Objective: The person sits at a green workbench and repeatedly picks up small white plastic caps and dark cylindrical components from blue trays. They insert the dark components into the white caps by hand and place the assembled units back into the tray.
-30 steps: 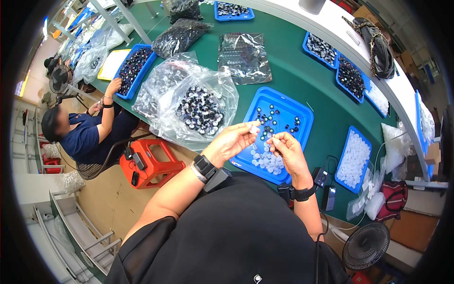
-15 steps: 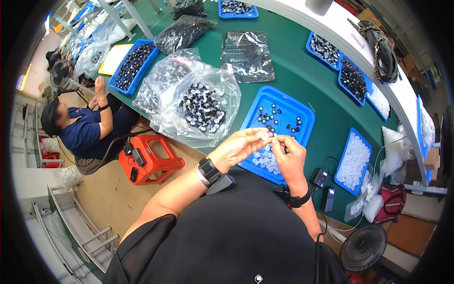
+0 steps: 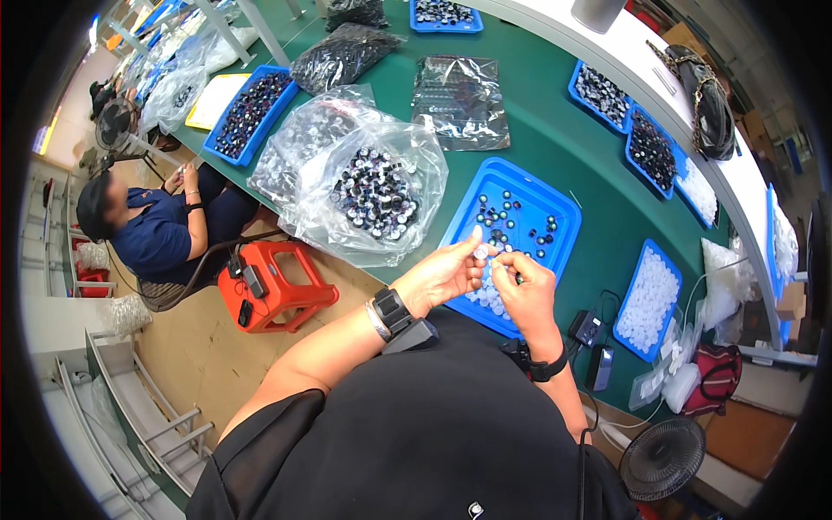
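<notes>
Pinching a small, round, whitish disc (image 3: 481, 252) between its fingertips, the left hand (image 3: 464, 265) holds it up over the near part of a smooth blue plastic tray (image 3: 520, 176) with rounded corners. Right beside it comes the right hand (image 3: 503, 263), fingers curled in and thumb pressed close; whether anything sits in that grip, I can't tell. Down in the tray, shiny dark round beads (image 3: 497, 235) with greenish glints lie scattered toward the far side, and pale, glassy discs (image 3: 490, 301) heap up at the near side, partly behind the right hand. Just to the left, a crinkled clear plastic bag (image 3: 426, 169) gapes open around a mound of glossy dark-and-clear pieces (image 3: 377, 192), all on the smooth green desk (image 3: 546, 104). Over on the right, a second blue tray (image 3: 626, 325) is packed with frosty white pieces (image 3: 648, 299).

And look at the change! Half a second ago the left fingers reached out straighter toward the right hand; now one digit stands upright by the disc and the others curl below. Off to the left, the co-worker (image 3: 156, 230), reaching into a tray a second ago, now has both hands together near the lap.
</notes>
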Available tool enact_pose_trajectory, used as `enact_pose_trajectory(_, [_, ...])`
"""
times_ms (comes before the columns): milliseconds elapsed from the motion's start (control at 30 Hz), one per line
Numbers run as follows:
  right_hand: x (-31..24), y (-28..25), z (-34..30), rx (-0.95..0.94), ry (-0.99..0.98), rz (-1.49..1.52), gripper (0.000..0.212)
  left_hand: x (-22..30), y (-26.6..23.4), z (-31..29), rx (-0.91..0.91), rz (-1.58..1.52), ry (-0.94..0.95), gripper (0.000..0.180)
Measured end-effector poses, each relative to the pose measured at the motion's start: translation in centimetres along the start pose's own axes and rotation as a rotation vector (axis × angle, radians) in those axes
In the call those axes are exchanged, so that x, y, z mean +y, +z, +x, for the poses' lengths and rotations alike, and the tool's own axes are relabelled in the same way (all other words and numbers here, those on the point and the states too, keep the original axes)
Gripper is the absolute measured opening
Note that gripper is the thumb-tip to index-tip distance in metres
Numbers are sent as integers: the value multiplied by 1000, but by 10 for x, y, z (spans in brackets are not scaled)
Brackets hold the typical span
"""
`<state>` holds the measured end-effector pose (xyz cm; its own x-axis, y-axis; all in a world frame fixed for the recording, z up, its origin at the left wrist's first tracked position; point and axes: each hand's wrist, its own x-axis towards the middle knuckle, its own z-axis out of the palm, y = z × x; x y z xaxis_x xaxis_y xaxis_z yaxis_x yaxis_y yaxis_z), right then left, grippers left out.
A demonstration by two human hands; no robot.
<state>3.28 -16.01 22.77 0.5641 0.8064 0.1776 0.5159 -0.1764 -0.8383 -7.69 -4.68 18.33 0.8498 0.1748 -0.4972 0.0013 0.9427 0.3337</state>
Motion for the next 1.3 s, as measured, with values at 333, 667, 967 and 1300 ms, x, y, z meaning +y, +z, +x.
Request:
enact_pose_trajectory(333, [4, 3, -3, -11, 67, -58, 6, -1, 3, -4, 51, -4, -10, 42])
enact_pose_trajectory(667, [3, 6, -6, 9, 67, -36, 5, -6, -2, -5, 77, 40, 7, 38])
enact_pose_trajectory(967, [2, 6, -6, -3, 90, -79, 5, -9, -2, -6, 49, -47, 12, 38])
enact_pose_trajectory(1300, [2, 8, -6, -5, 102, -123, 7, -9, -9, -1, 50, -146, -22, 34])
